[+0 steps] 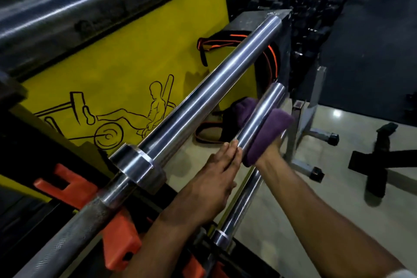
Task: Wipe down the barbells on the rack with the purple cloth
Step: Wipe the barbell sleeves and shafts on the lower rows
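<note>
My right hand (270, 151) grasps the cloth (266, 135) under the lower bar (259, 117); my left hand (216, 171) rests flat-fingered against it. If I push hard, the bar may roll off the rack (121, 230).

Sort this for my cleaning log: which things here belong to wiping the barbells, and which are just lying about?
Part of the job:
purple cloth, wrapped under the lower barbell sleeve
right hand, under the cloth
left hand, fingers against that sleeve
upper barbell
orange rack holders

Lying about:
black-and-orange straps
yellow poster
bench frame
</note>
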